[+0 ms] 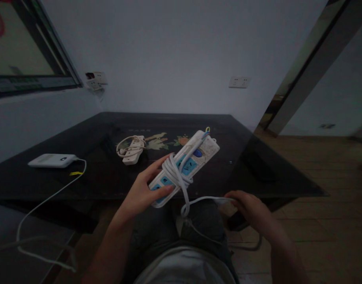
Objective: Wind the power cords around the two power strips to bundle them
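Observation:
My left hand (148,189) grips the lower end of a white power strip (209,153) with blue sockets, tilted above the table's near edge. Several turns of white cord (176,173) wrap around its middle, and one length runs along its face to the far end, where bare coloured wires (207,131) stick out. From the wraps a stretch of cord hangs down in a loop, then leads right to my right hand (247,205), whose closed fingers hold it. The rest of the cord drops below that hand, and its end is hard to make out.
A smaller white power strip (133,150) with cord coiled round it lies on the dark glossy table (198,120). A white device (52,160) with a cable sits at the left. Wall sockets (239,82) are behind, a window (27,43) left, a doorway right.

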Demonstrator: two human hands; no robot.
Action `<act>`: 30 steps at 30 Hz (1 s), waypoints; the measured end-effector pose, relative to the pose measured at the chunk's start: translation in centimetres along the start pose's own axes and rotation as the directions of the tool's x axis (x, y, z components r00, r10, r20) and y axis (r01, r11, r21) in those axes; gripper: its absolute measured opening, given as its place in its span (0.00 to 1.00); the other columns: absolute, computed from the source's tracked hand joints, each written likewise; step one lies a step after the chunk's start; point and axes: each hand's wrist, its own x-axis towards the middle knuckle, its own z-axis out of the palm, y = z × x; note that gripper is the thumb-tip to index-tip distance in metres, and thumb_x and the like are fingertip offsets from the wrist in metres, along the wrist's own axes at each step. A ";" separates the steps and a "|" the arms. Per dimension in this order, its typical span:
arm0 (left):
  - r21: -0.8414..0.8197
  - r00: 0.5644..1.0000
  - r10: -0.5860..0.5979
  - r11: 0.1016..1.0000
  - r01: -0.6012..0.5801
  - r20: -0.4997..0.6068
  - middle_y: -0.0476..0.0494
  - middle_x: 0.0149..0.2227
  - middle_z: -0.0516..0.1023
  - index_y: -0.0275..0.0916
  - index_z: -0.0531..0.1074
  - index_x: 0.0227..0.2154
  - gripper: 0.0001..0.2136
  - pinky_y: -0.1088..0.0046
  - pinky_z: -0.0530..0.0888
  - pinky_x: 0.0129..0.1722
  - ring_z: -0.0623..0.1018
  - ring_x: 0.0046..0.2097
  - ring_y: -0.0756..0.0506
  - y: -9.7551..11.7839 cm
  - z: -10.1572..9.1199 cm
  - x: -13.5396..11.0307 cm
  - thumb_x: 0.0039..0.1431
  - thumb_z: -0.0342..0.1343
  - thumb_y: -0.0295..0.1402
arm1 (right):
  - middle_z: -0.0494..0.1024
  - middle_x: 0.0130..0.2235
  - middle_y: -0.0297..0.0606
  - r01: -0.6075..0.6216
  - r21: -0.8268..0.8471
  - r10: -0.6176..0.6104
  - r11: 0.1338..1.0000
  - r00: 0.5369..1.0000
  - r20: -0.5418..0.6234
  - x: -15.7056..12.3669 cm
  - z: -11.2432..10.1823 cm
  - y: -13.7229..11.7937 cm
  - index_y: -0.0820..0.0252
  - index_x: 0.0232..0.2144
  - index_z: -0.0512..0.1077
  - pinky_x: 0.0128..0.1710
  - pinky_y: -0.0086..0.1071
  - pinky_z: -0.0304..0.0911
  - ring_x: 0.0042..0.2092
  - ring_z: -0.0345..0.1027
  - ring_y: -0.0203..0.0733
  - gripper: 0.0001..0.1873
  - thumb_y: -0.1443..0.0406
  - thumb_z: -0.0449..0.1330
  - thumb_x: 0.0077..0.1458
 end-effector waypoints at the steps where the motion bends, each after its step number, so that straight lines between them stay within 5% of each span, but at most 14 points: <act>1: 0.021 1.000 -0.005 1.000 0.005 -0.002 0.42 0.52 0.76 0.43 0.64 0.59 0.33 0.69 0.73 0.48 0.77 0.50 0.39 0.1 0.2 0.1 0.48 0.66 0.35 | 0.79 0.41 0.44 0.023 -0.033 -0.022 0.999 0.999 0.028 -0.1 0.5 -0.4 0.55 0.39 0.77 0.46 0.43 0.67 0.43 0.73 0.48 0.15 0.69 0.51 0.56; 5: 0.070 0.999 -0.007 0.998 0.004 0.041 0.42 0.55 0.73 0.44 0.63 0.59 0.33 0.67 0.72 0.51 0.76 0.51 0.39 0.3 1.8 0.4 0.49 0.65 0.35 | 0.71 0.55 0.45 0.261 0.090 -0.255 0.961 0.965 -0.067 -0.8 2.0 -4.2 0.54 0.54 0.69 0.61 0.54 0.49 0.57 0.64 0.48 0.21 0.68 0.54 0.58; 8: 0.122 0.999 0.013 0.992 -0.019 0.049 0.42 0.56 0.72 0.44 0.62 0.59 0.32 0.66 0.71 0.54 0.75 0.52 0.40 0.4 3.1 0.6 0.50 0.64 0.35 | 0.68 0.58 0.44 0.346 0.417 -0.364 0.841 0.931 -0.036 -1.4 2.6 -8.5 0.53 0.56 0.66 0.62 0.47 0.51 0.61 0.58 0.45 0.20 0.60 0.51 0.63; 12: 0.199 1.000 0.020 0.980 -0.024 0.023 0.43 0.56 0.72 0.42 0.62 0.59 0.31 0.66 0.69 0.56 0.74 0.54 0.40 0.4 3.8 0.9 0.51 0.62 0.33 | 0.76 0.46 0.43 0.323 0.741 -0.403 0.588 0.912 -0.078 -1.8 3.7 -12.5 0.58 0.41 0.72 0.52 0.37 0.62 0.51 0.68 0.44 0.17 0.52 0.55 0.59; 17: 0.300 0.999 0.029 0.954 -0.023 -0.017 0.45 0.59 0.69 0.44 0.62 0.60 0.32 0.65 0.68 0.57 0.72 0.57 0.41 -0.2 2.0 0.6 0.51 0.62 0.35 | 0.68 0.24 0.33 0.119 0.885 -0.309 0.449 0.951 0.029 -2.8 2.9 -11.2 0.61 0.29 0.68 0.26 0.25 0.61 0.25 0.63 0.32 0.22 0.52 0.48 0.63; 19: 0.353 1.000 0.017 0.936 -0.017 0.002 0.45 0.58 0.70 0.45 0.62 0.60 0.32 0.64 0.68 0.57 0.73 0.56 0.41 -0.2 1.1 0.1 0.51 0.63 0.36 | 0.62 0.20 0.29 0.114 0.859 -0.212 0.499 0.977 -0.007 -3.6 0.9 -9.6 0.60 0.32 0.70 0.18 0.23 0.52 0.19 0.53 0.29 0.22 0.51 0.47 0.63; 22: 0.428 0.993 -0.017 0.903 -0.034 0.115 0.46 0.57 0.71 0.48 0.63 0.59 0.31 0.64 0.68 0.56 0.74 0.55 0.41 0.5 -0.1 -0.6 0.51 0.63 0.36 | 0.70 0.24 0.34 0.254 0.610 -0.085 0.750 0.953 -0.291 -4.9 -3.1 -7.4 0.57 0.34 0.75 0.21 0.24 0.57 0.23 0.61 0.32 0.15 0.54 0.55 0.60; 26: 0.457 0.951 -0.045 0.883 -0.105 0.306 0.45 0.55 0.74 0.48 0.64 0.58 0.30 0.66 0.71 0.52 0.76 0.51 0.41 1.9 -1.3 -1.2 0.50 0.63 0.36 | 0.78 0.30 0.36 0.284 0.255 -0.070 0.924 0.784 -0.617 -5.4 -7.9 -6.1 0.51 0.31 0.79 0.26 0.28 0.64 0.30 0.70 0.38 0.08 0.56 0.63 0.51; 30: 0.368 0.922 -0.026 0.921 -0.128 0.387 0.44 0.50 0.78 0.48 0.69 0.55 0.31 0.64 0.74 0.48 0.79 0.45 0.40 2.7 -2.0 -1.2 0.44 0.67 0.36 | 0.77 0.28 0.35 0.206 0.309 0.133 0.928 0.592 -0.795 -3.8 -10.5 -6.6 0.53 0.30 0.79 0.23 0.28 0.61 0.28 0.69 0.37 0.06 0.59 0.66 0.46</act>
